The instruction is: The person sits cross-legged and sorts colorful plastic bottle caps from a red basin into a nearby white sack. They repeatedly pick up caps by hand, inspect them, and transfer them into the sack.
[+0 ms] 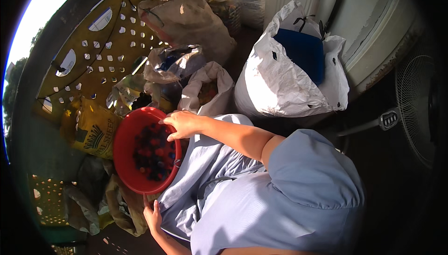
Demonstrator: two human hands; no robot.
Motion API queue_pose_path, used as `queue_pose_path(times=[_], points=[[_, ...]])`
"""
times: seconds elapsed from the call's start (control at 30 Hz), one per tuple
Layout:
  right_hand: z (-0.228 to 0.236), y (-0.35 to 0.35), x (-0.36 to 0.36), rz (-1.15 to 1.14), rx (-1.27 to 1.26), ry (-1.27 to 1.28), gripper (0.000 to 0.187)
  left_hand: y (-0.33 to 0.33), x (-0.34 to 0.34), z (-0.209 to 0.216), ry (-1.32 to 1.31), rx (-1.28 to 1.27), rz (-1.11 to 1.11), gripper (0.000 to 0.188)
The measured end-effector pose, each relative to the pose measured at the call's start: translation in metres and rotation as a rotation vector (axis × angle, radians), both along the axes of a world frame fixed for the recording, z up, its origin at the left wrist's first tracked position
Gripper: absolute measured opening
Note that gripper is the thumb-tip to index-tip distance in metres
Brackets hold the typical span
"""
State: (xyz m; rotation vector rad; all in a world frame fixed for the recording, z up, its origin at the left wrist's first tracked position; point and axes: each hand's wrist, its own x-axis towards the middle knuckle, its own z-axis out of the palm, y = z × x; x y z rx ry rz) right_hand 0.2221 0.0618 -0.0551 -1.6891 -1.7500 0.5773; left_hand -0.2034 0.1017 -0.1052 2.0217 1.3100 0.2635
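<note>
A round red basin (122, 161) sits tilted in front of my lap. Inside lies a heap of small red, dark blue and black pieces (156, 152), roundish like bottle caps, though their kind is hard to make out in shade. My right hand (183, 123) grips the basin's rim, fingers hooked over it and thumb on the near side. At the opposite edge, my left hand (153, 214) holds the rim from outside, its fingers partly hidden by the basin. Grey-blue cloth (205, 161) covers my lap beside the basin.
A big white sack (261, 82) holding a dark blue container (303, 54) stands at the upper right. Several filled bags, including a brown sack (191, 22) and a yellow bag (93, 129), crowd the perforated yellow wall (107, 36). A fan (415, 106) stands at right.
</note>
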Motion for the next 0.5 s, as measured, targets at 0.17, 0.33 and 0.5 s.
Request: queue_pose_path(times=[0.17, 0.33, 0.5], points=[[-0.034, -0.122, 0.011, -0.174, -0.035, -0.029, 0.076, 0.001, 0.019, 0.006, 0.098, 0.277, -0.075, 0.051], [-0.071, -0.217, -0.022, -0.299, -0.096, 0.058, 0.081, 0.009, 0.013, -0.004, -0.027, 0.456, -0.070, 0.032], [-0.079, -0.253, -0.033, -0.349, 0.110, 0.257, 0.084, 0.014, 0.044, 0.102, -0.206, 0.375, 0.246, 0.068]])
